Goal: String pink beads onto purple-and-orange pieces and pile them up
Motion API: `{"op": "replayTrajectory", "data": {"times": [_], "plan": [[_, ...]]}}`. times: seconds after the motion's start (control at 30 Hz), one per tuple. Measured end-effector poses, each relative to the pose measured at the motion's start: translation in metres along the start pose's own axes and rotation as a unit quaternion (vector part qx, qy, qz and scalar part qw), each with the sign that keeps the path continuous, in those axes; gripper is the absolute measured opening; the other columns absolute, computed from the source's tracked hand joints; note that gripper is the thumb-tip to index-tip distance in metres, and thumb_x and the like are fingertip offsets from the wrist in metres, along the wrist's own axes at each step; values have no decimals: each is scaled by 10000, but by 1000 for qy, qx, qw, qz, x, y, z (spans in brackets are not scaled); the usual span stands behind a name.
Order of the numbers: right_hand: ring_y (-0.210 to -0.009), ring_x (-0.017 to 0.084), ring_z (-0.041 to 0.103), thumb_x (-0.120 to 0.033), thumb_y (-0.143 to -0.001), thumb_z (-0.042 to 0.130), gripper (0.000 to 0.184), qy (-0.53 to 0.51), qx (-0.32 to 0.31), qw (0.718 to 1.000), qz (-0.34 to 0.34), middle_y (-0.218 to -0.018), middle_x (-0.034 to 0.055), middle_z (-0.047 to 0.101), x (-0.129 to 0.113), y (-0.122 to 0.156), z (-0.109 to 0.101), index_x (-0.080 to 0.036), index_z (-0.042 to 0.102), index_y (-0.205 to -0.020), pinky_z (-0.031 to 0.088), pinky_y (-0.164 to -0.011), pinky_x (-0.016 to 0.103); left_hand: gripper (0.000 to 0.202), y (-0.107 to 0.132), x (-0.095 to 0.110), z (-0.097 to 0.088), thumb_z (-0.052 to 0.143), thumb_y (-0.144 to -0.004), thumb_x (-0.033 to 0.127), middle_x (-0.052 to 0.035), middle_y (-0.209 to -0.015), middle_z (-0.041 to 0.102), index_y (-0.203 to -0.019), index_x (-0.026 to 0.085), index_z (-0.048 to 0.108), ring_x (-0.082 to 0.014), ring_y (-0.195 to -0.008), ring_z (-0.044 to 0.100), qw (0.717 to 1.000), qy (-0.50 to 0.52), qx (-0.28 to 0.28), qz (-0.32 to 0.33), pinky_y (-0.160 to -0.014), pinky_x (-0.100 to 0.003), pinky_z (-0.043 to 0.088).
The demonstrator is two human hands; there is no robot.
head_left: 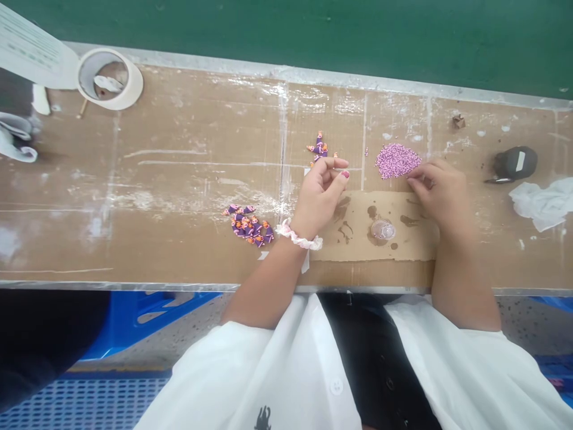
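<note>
My left hand (321, 190) is raised over the brown worktop (179, 197), thumb and fingers pinched together; whether a small piece sits between them I cannot tell. Just beyond its fingertips lie a few small purple-and-orange figures (319, 147). A larger cluster of the same purple-and-orange figures (250, 227) lies left of my wrist. My right hand (439, 191) rests with its fingertips at the near right edge of a heap of tiny pink beads (396, 160), fingers curled. A small clear round cap (382, 229) sits on a stained cardboard sheet (358, 236) between my hands.
A roll of white tape (110, 79) and a paper sheet (31, 51) lie at the far left. A dark rounded tool (514, 164) and crumpled white cloth (544, 203) sit at the right. A green wall (313, 30) backs the bench; a blue crate (147, 316) is below.
</note>
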State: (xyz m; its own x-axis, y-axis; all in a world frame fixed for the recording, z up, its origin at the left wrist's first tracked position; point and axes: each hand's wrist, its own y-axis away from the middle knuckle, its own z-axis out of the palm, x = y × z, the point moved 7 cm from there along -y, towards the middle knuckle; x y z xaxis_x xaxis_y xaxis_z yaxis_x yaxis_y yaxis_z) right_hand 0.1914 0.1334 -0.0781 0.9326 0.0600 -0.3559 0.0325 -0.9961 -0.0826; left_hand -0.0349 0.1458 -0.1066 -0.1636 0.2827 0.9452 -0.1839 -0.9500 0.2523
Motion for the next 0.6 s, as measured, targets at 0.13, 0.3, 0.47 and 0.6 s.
{"op": "replayTrajectory", "data": {"times": [0.13, 0.3, 0.47, 0.6], "plan": [[-833, 249, 610, -237, -843, 522, 110, 15, -6, 1000, -6, -922, 67, 658, 2, -2, 6, -239, 622, -797, 487, -726, 389, 62, 0, -1, 2, 592, -866, 177, 64, -609, 459, -906, 195, 548, -44, -468, 351, 1000, 1, -3, 1, -439, -190, 308], [-855, 262, 589, -205, -827, 504, 83, 35, 8, 999, -31, -899, 80, 625, 7, -5, 16, -247, 558, -779, 485, -693, 389, 38, 2, -3, 5, 581, -867, 186, 59, -604, 456, -899, 197, 563, -52, -462, 341, 1000, -2, -6, -9, -436, -205, 296], [-854, 246, 580, -202, -852, 469, 86, 17, 24, 999, -37, -938, 79, 600, 10, -3, 14, -250, 540, -863, 498, -718, 393, 36, 4, -3, 8, 589, -859, 190, 58, -601, 464, -885, 201, 565, -57, -461, 352, 1000, -7, -16, -8, -446, -212, 312], [-850, 239, 588, -227, -866, 488, 61, -4, 17, 999, -46, -952, 74, 600, 5, -1, 7, -249, 543, -880, 502, -743, 400, 22, 5, -1, 8, 574, -868, 184, 56, -597, 458, -884, 197, 567, -54, -466, 358, 1000, -13, -19, -2, -444, -204, 315]]}}
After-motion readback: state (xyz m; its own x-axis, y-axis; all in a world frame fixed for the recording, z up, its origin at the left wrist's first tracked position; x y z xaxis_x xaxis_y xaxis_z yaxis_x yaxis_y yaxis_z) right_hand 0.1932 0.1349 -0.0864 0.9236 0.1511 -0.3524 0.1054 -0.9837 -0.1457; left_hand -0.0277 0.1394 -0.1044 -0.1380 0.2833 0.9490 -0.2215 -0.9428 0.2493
